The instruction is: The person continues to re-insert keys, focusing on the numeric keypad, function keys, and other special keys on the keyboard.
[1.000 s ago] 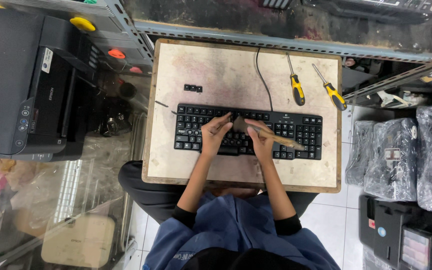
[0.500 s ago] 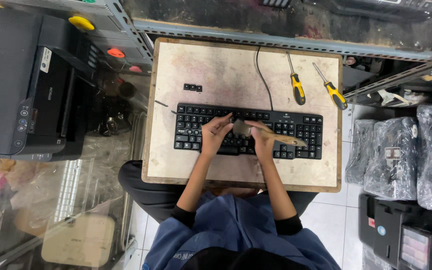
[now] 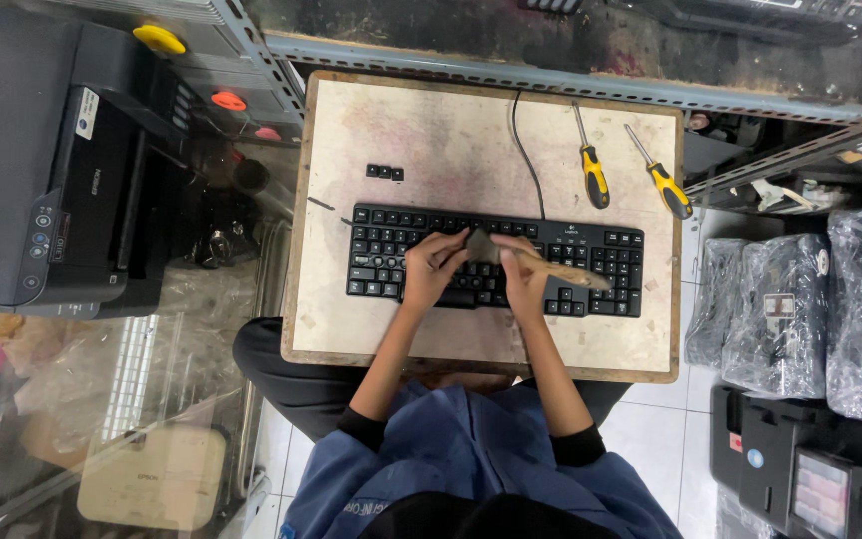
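A black keyboard (image 3: 496,271) on the table (image 3: 431,130) is steadied by the left hand (image 3: 435,268) while a wooden-handled brush (image 3: 536,265), gripped in the right hand (image 3: 524,279), is held at mid-board; removed keycaps (image 3: 384,172) remain unfitted.

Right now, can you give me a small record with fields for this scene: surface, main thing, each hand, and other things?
surface: worn board table
main thing: black keyboard, its cable running to the far edge
left hand: resting on the keys
right hand: holding a brush over the keys
loose parts: small black keycaps
tools: two yellow-handled screwdrivers
beside table: black printer
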